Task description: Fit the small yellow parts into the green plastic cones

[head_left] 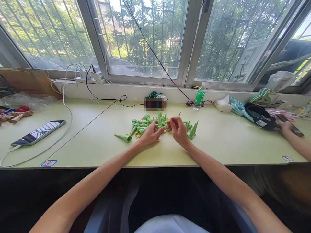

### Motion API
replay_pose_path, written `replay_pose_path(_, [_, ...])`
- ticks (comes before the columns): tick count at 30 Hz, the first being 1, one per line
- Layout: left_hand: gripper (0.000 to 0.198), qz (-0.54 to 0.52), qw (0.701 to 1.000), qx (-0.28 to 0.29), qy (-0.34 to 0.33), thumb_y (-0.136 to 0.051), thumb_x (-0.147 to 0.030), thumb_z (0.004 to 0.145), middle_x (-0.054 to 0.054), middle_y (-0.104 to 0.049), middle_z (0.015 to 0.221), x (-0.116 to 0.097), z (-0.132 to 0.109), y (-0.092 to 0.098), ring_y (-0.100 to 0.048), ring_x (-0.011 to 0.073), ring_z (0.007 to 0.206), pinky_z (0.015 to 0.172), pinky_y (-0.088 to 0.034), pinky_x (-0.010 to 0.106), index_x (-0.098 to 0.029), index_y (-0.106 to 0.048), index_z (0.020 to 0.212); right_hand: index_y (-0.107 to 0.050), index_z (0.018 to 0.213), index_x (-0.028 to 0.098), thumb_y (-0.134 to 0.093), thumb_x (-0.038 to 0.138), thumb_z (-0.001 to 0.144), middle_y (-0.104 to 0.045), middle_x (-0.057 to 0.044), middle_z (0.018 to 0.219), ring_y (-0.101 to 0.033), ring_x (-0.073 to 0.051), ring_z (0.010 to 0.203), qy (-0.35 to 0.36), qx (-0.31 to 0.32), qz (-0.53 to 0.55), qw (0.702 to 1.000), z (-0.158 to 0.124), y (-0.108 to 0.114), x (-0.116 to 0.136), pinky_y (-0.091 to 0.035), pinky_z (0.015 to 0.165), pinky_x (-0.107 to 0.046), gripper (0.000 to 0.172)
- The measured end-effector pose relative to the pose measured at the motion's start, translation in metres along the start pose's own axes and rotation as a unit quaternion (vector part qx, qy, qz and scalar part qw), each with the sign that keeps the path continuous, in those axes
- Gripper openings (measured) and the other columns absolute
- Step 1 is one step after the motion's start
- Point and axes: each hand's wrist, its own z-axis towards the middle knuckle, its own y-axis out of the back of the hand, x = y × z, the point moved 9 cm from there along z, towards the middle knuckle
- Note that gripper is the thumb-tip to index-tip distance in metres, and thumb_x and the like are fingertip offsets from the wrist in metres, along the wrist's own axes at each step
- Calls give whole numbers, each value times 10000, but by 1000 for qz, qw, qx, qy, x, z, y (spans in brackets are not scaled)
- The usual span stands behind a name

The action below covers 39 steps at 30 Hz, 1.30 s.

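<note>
My left hand (152, 133) is closed around a green plastic watering spike (159, 120), its pointed end up. Beside it, my right hand (178, 130) pinches a small yellow plastic piece (167, 121) between thumb and fingertips. Several more green spikes lie in a loose pile around and behind both hands. One spike (123, 138) lies on its side at the left of the pile, and another (193, 130) leans point up at the right. Small yellow pieces (138, 136) are scattered among the spikes, and my hands hide part of the pile.
A phone (39, 132) on a white cable lies at left. Behind the pile are a pixelated device (155, 104), a bottle (199, 96) and a tissue pack (223, 104). At right, another person's hand (285, 126) holds a dark object near a black strapped item (259, 116).
</note>
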Motion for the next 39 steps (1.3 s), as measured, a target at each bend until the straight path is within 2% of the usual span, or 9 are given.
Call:
replay_pose_path(14, [464,18,1000,-2,1,-572,-580,858,-11,-615,742,-3,-1,0,-487,76,424,409,-355,198,-196,-391,1047,-525,933,217,-488,359,982,-588,19,700,-575,-116,590,1,30,-31,999,0,-4,5,-486,594,-249,155])
replay_pose_path(27, [472,3,1000,13,7,-593,-571,845,-1,-651,754,-5,-3,-3,-465,65,411,425,-393,205,-196,-391,1046,-521,927,213,-465,409,982,-596,11,690,-580,-126,578,-18,20,-55,998,1,-2,3,-484,587,-255,211])
replay_pose_path(39, [435,18,1000,5,-3,-582,-563,858,2,-658,766,-5,-2,-1,-478,70,400,410,-376,207,-205,-359,965,-518,932,216,-468,383,978,-613,2,723,-593,-130,588,-14,37,-58,998,-1,-5,1,-497,593,-262,181])
